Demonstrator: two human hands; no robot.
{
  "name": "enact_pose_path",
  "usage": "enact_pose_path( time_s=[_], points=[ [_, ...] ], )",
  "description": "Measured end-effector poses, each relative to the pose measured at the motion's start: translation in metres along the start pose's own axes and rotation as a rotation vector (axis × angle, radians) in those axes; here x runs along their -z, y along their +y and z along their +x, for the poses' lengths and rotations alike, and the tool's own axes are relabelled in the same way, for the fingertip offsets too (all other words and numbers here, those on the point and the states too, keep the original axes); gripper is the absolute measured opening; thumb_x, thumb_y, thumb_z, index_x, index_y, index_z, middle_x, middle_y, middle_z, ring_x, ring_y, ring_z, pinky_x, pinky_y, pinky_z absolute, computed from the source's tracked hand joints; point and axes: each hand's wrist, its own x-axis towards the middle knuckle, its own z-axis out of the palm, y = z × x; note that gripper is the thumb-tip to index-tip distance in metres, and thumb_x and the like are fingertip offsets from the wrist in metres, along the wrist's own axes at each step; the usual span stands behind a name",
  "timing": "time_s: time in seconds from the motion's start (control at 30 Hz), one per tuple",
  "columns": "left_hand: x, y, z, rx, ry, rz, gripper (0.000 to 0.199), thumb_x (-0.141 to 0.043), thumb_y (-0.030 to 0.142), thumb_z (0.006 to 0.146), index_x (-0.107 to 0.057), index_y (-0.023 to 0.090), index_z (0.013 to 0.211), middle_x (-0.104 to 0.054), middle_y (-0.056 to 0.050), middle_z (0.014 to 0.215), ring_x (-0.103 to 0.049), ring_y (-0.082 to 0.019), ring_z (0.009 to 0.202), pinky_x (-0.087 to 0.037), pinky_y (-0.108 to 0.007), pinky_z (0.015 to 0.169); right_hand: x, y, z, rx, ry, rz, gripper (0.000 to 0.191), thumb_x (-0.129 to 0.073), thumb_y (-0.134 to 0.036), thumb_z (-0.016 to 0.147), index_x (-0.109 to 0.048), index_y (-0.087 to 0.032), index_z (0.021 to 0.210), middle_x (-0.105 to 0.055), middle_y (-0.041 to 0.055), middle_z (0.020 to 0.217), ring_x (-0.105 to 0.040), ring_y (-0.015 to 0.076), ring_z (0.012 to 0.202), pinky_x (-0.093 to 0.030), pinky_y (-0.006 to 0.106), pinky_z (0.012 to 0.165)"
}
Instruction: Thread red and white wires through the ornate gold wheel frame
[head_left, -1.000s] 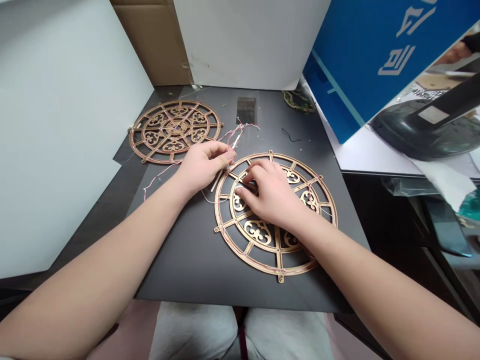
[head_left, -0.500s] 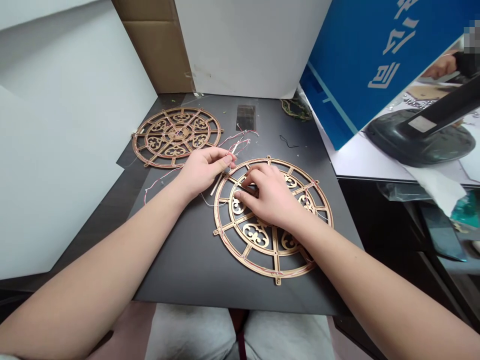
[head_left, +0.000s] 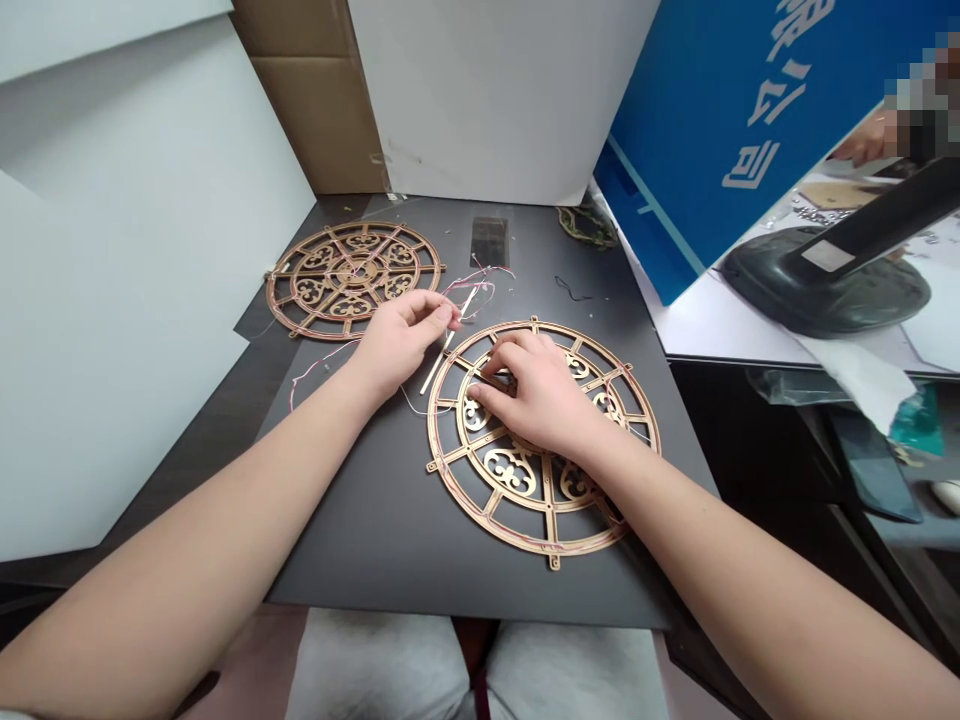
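Note:
A round openwork wooden wheel [head_left: 550, 510] with red and white wire along its rings lies on the dark board. My right hand [head_left: 525, 390] rests on its upper left part, fingers curled; what is between the fingertips is hidden. My left hand [head_left: 412, 335] is just left of that wheel, thumb and forefinger pinched on thin red and white wire [head_left: 491, 270]. A thin pale stick [head_left: 436, 368] lies slanted beside the left hand. Behind it, at the upper left, a second similar wheel [head_left: 349, 308] lies flat.
White panels [head_left: 495, 100] and brown cardboard [head_left: 315, 120] stand behind and at left. A blue panel [head_left: 675, 150] rises at right, beside a black stand base [head_left: 825, 285]. Green-brown twine [head_left: 589, 228] and a dark thread [head_left: 572, 288] lie at the back. Another person's hand shows far right.
My left hand has shifted slightly left with the wire, and more of the pale stick shows. My right hand has stayed on the wheel. The view has turned a little.

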Motion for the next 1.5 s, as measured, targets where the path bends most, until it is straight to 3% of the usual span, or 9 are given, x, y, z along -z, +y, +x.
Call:
enact_pose_path(
  time_s=[0.27, 0.5, 0.7, 0.8, 0.87, 0.97, 1.07, 1.3, 1.5],
  points=[
    [0.013, 0.016, 0.008, -0.026, 0.293, -0.455, 0.013, -0.060, 0.022, 0.098, -0.064, 0.020, 0.086, -0.070, -0.006, 0.094, -0.066, -0.014, 0.078, -0.056, -0.028, 0.074, 0.002, 0.000, 0.000, -0.005, -0.009, 0.013, 0.022, -0.074, -0.040, 0.096, -0.069, -0.019, 0.098, -0.062, 0.0073, 0.122, -0.053, 0.0280, 0.119, -0.039, 0.047, 0.108],
    [0.036, 0.023, 0.015, -0.022, 0.464, -0.385, 0.014, -0.068, 0.032, 0.093, -0.056, 0.025, 0.091, -0.067, -0.001, 0.096, -0.065, -0.013, 0.081, -0.057, -0.033, 0.083, 0.002, 0.000, 0.000, -0.007, -0.013, 0.043, 0.020, -0.073, -0.040, 0.096, -0.071, -0.020, 0.100, -0.063, 0.0076, 0.121, -0.053, 0.0280, 0.118, -0.039, 0.047, 0.108],
    [0.046, 0.030, 0.016, -0.014, 0.571, -0.214, 0.031, -0.066, 0.049, 0.097, -0.051, 0.022, 0.099, -0.066, 0.001, 0.100, -0.063, -0.010, 0.084, -0.054, -0.033, 0.083, 0.008, 0.000, 0.002, -0.021, 0.040, 0.128, 0.003, -0.066, -0.021, 0.096, -0.067, -0.018, 0.095, -0.068, 0.0057, 0.107, -0.059, 0.0238, 0.107, -0.043, 0.041, 0.099],
    [0.046, 0.021, 0.017, -0.050, 0.505, -0.090, 0.023, -0.067, 0.041, 0.096, -0.058, 0.020, 0.092, -0.063, -0.002, 0.082, -0.060, -0.013, 0.069, -0.052, -0.034, 0.071, 0.009, 0.000, 0.003, -0.019, 0.052, 0.125, 0.005, -0.063, -0.018, 0.096, -0.068, -0.018, 0.095, -0.069, 0.0057, 0.105, -0.060, 0.0235, 0.105, -0.044, 0.040, 0.098],
    [0.044, 0.015, 0.016, -0.032, 0.403, 0.155, 0.016, -0.064, 0.036, 0.098, -0.063, 0.021, 0.094, -0.063, -0.003, 0.076, -0.060, -0.016, 0.066, -0.049, -0.034, 0.068, 0.008, 0.000, 0.003, -0.009, 0.041, 0.094, 0.006, -0.064, -0.019, 0.096, -0.070, -0.018, 0.096, -0.069, 0.0068, 0.108, -0.059, 0.0249, 0.108, -0.044, 0.042, 0.101],
    [0.040, 0.009, 0.013, 0.020, 0.255, 0.571, 0.014, -0.060, 0.029, 0.098, -0.069, 0.022, 0.104, -0.070, -0.005, 0.082, -0.064, -0.022, 0.076, -0.045, -0.038, 0.074, 0.007, 0.000, 0.003, -0.013, 0.021, 0.061, 0.008, -0.064, -0.022, 0.097, -0.071, -0.018, 0.097, -0.068, 0.0075, 0.110, -0.058, 0.0260, 0.110, -0.045, 0.043, 0.102],
    [0.040, 0.007, 0.011, 0.073, 0.178, 0.783, 0.016, -0.062, 0.026, 0.094, -0.074, 0.025, 0.105, -0.074, -0.006, 0.090, -0.064, -0.028, 0.085, -0.045, -0.042, 0.084, 0.008, 0.000, 0.005, -0.011, 0.015, 0.058, 0.007, -0.066, -0.022, 0.097, -0.072, -0.018, 0.097, -0.067, 0.0067, 0.110, -0.058, 0.0253, 0.111, -0.046, 0.043, 0.101],
    [0.040, 0.007, 0.010, -0.074, 0.059, 0.682, 0.019, -0.061, 0.035, 0.095, -0.077, 0.024, 0.094, -0.075, -0.006, 0.092, -0.063, -0.025, 0.082, -0.047, -0.041, 0.086, 0.019, -0.007, 0.004, -0.015, 0.029, 0.059, 0.010, -0.065, -0.027, 0.099, -0.071, -0.019, 0.097, -0.070, 0.0037, 0.105, -0.063, 0.0211, 0.102, -0.048, 0.037, 0.090],
    [0.024, 0.028, -0.002, -0.252, 0.018, 0.425, 0.021, -0.059, 0.038, 0.101, -0.075, 0.024, 0.104, -0.073, -0.003, 0.092, -0.067, -0.019, 0.085, -0.052, -0.035, 0.082, 0.027, -0.016, 0.021, 0.015, 0.089, -0.110, 0.050, -0.067, -0.031, 0.099, -0.058, -0.020, 0.148, -0.070, 0.0098, 0.113, -0.065, 0.0259, 0.100, -0.049, 0.040, 0.086]
  ],
)
